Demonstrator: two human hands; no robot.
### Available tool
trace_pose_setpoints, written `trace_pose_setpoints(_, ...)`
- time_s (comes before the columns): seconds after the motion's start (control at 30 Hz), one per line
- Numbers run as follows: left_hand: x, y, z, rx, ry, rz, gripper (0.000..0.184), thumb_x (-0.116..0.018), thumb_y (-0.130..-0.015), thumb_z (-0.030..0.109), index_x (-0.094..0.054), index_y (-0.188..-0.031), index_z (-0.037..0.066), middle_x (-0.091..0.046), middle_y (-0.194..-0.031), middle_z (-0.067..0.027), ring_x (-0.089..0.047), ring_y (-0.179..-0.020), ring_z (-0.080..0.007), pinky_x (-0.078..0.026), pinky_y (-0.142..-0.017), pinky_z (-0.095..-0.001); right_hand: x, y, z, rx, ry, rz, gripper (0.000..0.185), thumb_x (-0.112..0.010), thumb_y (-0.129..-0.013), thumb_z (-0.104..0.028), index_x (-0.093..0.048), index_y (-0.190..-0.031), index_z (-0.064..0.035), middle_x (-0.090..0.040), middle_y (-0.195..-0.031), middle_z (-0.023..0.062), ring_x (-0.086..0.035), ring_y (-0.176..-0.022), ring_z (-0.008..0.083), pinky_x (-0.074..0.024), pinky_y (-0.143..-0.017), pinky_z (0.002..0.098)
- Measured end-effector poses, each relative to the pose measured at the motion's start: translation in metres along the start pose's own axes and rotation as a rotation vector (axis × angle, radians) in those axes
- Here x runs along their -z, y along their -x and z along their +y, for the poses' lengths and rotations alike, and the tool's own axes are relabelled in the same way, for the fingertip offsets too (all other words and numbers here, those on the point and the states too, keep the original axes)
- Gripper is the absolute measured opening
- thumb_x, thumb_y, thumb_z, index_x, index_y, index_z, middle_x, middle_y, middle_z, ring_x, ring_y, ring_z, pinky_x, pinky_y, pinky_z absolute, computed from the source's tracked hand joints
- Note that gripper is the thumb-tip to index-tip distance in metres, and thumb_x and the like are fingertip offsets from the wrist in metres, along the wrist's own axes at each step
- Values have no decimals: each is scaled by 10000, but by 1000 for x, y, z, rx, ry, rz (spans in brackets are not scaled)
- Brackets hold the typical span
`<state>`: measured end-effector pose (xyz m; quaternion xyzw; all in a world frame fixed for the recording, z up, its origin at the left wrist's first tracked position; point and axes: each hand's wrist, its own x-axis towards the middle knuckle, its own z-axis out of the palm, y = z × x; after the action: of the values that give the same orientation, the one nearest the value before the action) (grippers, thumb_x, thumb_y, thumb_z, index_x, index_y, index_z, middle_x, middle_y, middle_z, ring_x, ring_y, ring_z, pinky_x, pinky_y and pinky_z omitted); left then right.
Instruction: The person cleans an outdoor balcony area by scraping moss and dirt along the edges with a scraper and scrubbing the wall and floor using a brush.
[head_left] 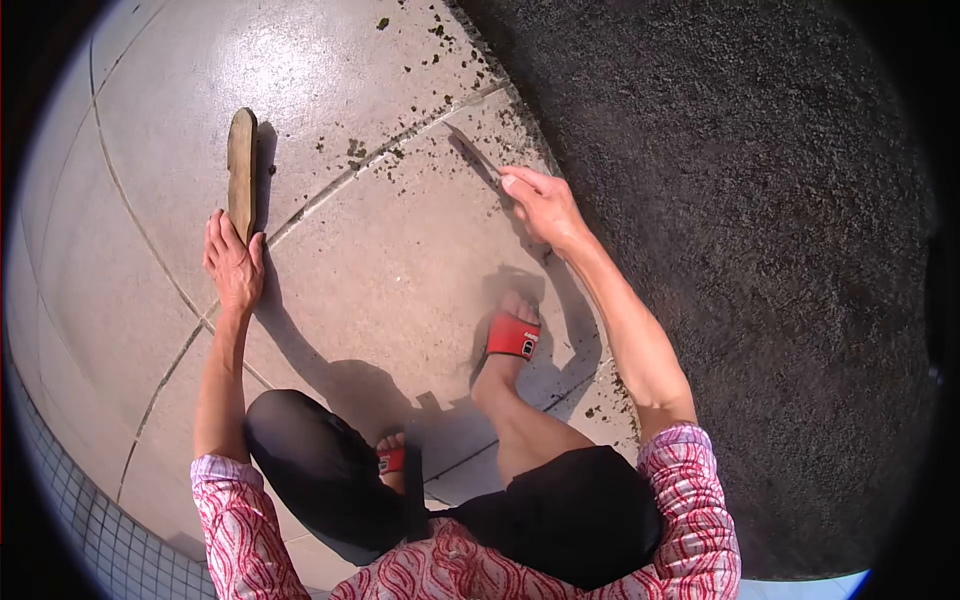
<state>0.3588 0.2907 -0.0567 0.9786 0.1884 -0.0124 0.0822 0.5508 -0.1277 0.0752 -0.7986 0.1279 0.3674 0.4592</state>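
Crumbs (pixel 355 150) litter smooth tiles (pixel 345 265) beside rough, dark ground (pixel 740 220), red sandals (pixel 513 336) planted nearby. Near the tiles' dark-ground edge, the right hand (pixel 541 207) clenches a thin blade (pixel 474 151); the left hand (pixel 234 265) clasps a round-ended wooden stick (pixel 242 175), well apart.

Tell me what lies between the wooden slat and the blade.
In the head view, between slat and blade: tiled floor, a joint line, scattered dark crumbs and the slat's shadow.
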Motion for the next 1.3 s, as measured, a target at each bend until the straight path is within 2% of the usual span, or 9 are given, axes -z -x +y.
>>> trace_pose_setpoints(0.13, -4, 2, -2, -19, 21, 28, 649, -534, -997, 359, -271, -1493, 34, -293, -1550, -171, -257, -1452, -354, -221, -1152, -505, 19, -34, 17, 208, 19, 338, 406, -610, -953, -332, -674, -1200, -17, -588, -676, 14, -495, -589, 106, -450, -610, 291)
trace_pose_setpoints(0.17, -7, 2, -4, -20, 23, 38, 654, -545, -992, 356, -271, -1494, 37, -298, -1550, -169, -262, -1452, -354, -220, -1152, -504, 31, -42, 19, 127, 82, 335, 398, -602, -954, -340, -678, -1199, -36, -683, -790, 77, -626, -714, 148, -503, -717, 305)
trace_pose_setpoints(0.3, -2, -1, -5, -6, -14, 12, 641, -549, -995, 347, -279, -1493, 48, -313, -1544, -163, -271, -1448, -352, -225, -1149, -500, 18, 10, 68, 295, 430, 284, 372, -591, -952, -290, -661, -1216, -37, -664, -1222, 216, -634, -1184, 295, -486, -975, 357)
trace_pose_setpoints(0.4, -2, 2, -4, -24, -13, 18, 627, -539, -1000, 350, -284, -1493, 56, -316, -1543, -159, -271, -1448, -350, -227, -1148, -499, 23, 23, 41, 305, 228, 323, 359, -592, -946, -259, -656, -1222, -38, -669, -1211, 211, -629, -1178, 336, -487, -979, 372)
trace_pose_setpoints(0.53, -3, 0, -7, -40, -8, 24, 623, -533, -1003, 354, -286, -1495, 63, -314, -1546, -154, -271, -1448, -345, -230, -1149, -503, 34, -6, 13, 244, 812, 359, 372, -496, -966, -286, -653, -1237, -86, -687, -1015, 268, -662, -962, 460, -532, -836, 510)
trace_pose_setpoints(0.63, 0, 1, -6, -11, -29, 6, 622, -538, -1002, 346, -286, -1494, 60, -317, -1544, -153, -275, -1446, -345, -235, -1147, -505, 26, 11, 16, 411, 861, 314, 295, -477, -964, -259, -629, -1148, -85, -694, -908, 249, -664, -875, 465, -525, -759, 564)
trace_pose_setpoints(0.8, -6, 1, -9, -45, -4, 30, 622, -528, -1006, 358, -287, -1491, 53, -313, -1546, -154, -275, -1444, -352, -231, -1152, -508, 28, -31, -7, 399, 899, 368, 241, -501, -968, -247, -615, -1109, -87, -693, -857, 233, -665, -863, 460, -533, -752, 563)
trace_pose_setpoints(1.0, -4, 0, -16, -32, -22, -28, 625, -530, -1005, 354, -284, -1498, 58, -282, -1575, -138, -250, -1464, -341, -221, -1157, -507, 25, 53, 105, 136, 850, 348, 445, -491, -971, -290, -531, -1401, -183, -674, -885, 307, -664, -860, 486, -512, -786, 575)
trace_pose_setpoints(1.3, -7, 1, -15, -35, -33, -47, 649, -547, -997, 358, -265, -1507, 72, -290, -1568, -126, -247, -1465, -333, -218, -1161, -503, 25, -19, 63, 421, 705, 394, 400, -503, -970, -276, -588, -1332, -128, -686, -942, 271, -664, -868, 477, -530, -785, 543)
